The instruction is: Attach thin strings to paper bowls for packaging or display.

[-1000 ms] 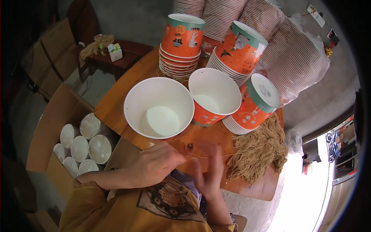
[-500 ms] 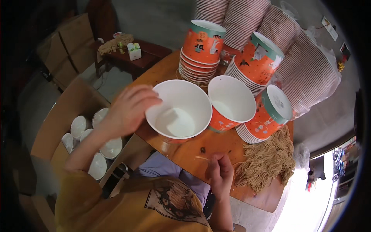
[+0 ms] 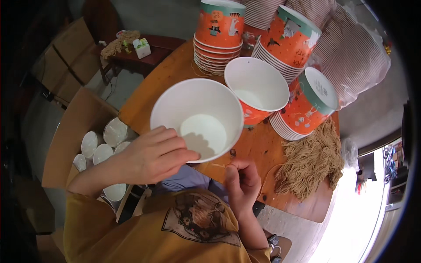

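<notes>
Gripping white paper bucket (image 3: 197, 117) rim, left hand (image 3: 151, 154) fingers clamped; right hand (image 3: 242, 180) just below-right, pinching thin string (image 3: 219, 165).

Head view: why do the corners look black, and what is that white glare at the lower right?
Head view: fisheye lens, so corners go dark and the table edge bends; daylight overexposes the lower right; the left hand shadows the cup.

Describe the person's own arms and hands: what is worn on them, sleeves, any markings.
Both the left hand and right hand are bare: no gloves, rings or watch visible. Forearms are uncovered; a mustard-yellow shirt with a dark printed graphic on the chest covers the left upper arm.
</notes>
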Available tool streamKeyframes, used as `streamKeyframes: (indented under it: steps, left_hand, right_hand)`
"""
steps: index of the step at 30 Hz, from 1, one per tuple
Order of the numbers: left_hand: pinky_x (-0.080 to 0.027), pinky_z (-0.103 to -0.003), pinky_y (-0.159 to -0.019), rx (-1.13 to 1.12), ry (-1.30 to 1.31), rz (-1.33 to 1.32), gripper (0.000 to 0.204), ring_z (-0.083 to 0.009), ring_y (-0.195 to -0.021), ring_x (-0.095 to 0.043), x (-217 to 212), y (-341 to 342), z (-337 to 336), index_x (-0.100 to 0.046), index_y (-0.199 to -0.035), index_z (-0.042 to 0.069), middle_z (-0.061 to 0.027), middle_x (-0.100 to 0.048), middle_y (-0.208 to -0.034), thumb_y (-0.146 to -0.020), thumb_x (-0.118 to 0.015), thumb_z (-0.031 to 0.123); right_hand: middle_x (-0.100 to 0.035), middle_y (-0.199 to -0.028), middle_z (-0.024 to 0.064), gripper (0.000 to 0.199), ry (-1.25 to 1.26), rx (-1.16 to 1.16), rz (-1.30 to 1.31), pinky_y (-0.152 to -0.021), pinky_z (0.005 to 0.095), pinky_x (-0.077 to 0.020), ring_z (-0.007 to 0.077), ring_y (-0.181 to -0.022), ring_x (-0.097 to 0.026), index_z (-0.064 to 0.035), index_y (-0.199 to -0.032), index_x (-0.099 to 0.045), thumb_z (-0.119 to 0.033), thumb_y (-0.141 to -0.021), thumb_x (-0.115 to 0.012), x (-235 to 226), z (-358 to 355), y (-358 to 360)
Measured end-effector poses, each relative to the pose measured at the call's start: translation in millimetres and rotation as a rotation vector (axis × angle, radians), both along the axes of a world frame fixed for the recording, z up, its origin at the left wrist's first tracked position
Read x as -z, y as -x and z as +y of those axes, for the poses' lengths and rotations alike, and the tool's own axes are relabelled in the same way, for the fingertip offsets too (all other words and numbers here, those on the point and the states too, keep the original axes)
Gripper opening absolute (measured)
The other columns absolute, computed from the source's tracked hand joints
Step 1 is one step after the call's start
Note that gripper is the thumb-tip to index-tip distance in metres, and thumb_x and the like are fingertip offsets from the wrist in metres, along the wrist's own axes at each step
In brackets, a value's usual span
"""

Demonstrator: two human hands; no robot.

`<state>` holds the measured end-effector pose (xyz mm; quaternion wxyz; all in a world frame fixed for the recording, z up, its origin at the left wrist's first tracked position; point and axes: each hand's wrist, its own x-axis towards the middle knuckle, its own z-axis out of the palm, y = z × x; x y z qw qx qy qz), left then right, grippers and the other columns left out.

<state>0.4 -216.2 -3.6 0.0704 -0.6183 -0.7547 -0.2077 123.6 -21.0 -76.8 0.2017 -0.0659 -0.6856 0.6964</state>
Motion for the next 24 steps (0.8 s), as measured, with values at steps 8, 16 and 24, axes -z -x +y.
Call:
streamKeyframes:
  steps: [8,16,24]
  left_hand:
    - [-0.049,-0.034,-0.064,-0.172,-0.025,-0.31,0.039,-0.024,-0.075,-0.059,3,-10,31,-0.058,-0.114,0.007,-0.0078,-0.057,-0.084,-0.076,-0.067,0.0]
    - [-0.049,-0.036,-0.066,-0.213,0.012,-0.379,0.04,-0.0243,-0.077,-0.058,0,-17,46,-0.055,-0.117,0.009,-0.0074,-0.056,-0.086,-0.079,-0.065,0.003]
    - [-0.047,-0.03,-0.058,-0.081,-0.106,-0.086,0.035,-0.0212,-0.077,-0.055,6,-16,50,-0.061,-0.108,0.01,-0.0052,-0.051,-0.091,-0.075,-0.073,0.007]
  right_hand:
    - [-0.065,-0.077,0.0084,0.005,0.166,0.061,0.1,-0.054,0.0199,-0.0479,0.0082,-0.061,-0.059,0.0007,-0.096,-0.05,-0.001,-0.094,-0.054,10,-11,6]
    - [-0.065,-0.078,0.0111,0.004,0.165,0.066,0.078,-0.052,0.0191,-0.0459,0.009,-0.059,-0.058,0.0006,-0.098,-0.049,-0.002,-0.096,-0.051,16,-11,13]
    - [-0.063,-0.078,0.0062,0.004,0.312,-0.009,0.095,-0.05,0.0173,-0.041,0.006,-0.06,-0.056,-0.0013,-0.098,-0.051,-0.004,-0.096,-0.052,10,-9,6]
